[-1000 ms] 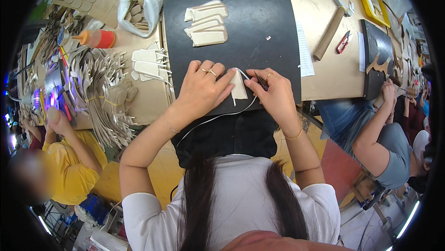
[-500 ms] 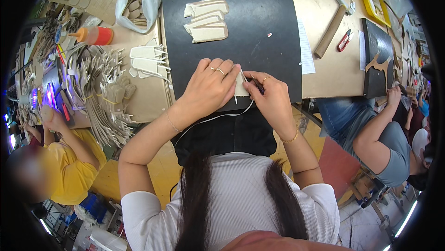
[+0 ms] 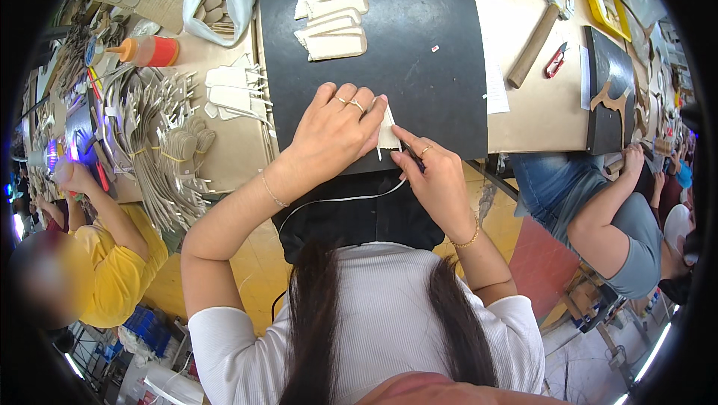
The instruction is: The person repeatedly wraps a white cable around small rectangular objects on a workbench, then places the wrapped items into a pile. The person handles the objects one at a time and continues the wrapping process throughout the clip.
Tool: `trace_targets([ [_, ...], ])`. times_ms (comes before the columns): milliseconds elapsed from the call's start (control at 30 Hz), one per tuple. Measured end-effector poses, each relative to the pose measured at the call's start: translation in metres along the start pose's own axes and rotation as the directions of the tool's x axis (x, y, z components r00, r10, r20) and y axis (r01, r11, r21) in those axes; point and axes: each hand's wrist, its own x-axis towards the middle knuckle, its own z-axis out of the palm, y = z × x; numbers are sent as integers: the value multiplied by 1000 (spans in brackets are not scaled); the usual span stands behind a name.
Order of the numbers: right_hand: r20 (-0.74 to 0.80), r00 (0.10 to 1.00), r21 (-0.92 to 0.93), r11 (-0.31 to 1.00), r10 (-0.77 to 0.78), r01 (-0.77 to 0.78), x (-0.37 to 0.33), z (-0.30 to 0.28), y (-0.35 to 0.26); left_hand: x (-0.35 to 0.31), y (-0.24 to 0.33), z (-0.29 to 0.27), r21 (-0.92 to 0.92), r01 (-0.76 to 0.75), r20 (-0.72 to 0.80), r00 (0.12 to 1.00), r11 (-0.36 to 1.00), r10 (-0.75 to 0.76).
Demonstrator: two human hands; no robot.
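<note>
At the near edge of a black board point(image 3: 434, 91), my left hand point(image 3: 336, 124) bends its fingers over a small cream leather-like piece point(image 3: 387, 136), holding it down. My right hand point(image 3: 434, 169) is at the piece's right edge, index fingertip against it, thumb and finger closed around a thin white cord point(image 3: 351, 198). From the right thumb the cord loops down to the left across my lap. Something dark and slender shows partly inside the right hand; its kind is hidden. Farther up the board lie several cream pieces point(image 3: 335, 42) with pale brown edges, overlapping in a stack.
Left stand a plastic bag point(image 3: 247, 12) of oval pieces, an orange-tipped bottle point(image 3: 153, 52), corded cream pieces point(image 3: 233, 94) and bundled straps point(image 3: 142, 136). Right lie a hammer point(image 3: 535, 46) and red thread snips point(image 3: 556, 61). Co-workers sit on both sides.
The view has shifted slightly. My right hand has dropped a little away from the piece's top edge, showing more of the piece. The cord's loop now hangs lower.
</note>
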Motion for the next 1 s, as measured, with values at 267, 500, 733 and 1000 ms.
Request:
trace_targets([
  [267, 1, 1000, 2, 1000, -1, 1, 1, 2, 0, 0, 0, 1, 6, -1, -16, 1000, 1000, 1],
  [500, 59, 996, 8, 998, 69, -69, 4, -3, -2, -6, 2, 3, -12, 18, -71, 997, 1000, -19],
  [733, 101, 994, -34, 999, -38, 42, 31, 0, -2, -20, -5, 9, -7, -31, -152, 988, 1000, 29],
  [1000, 117, 990, -145, 985, -82, 98, 11, -12, -3, -23, -7, 9, -3, 37, -117, 992, 999, -37],
])
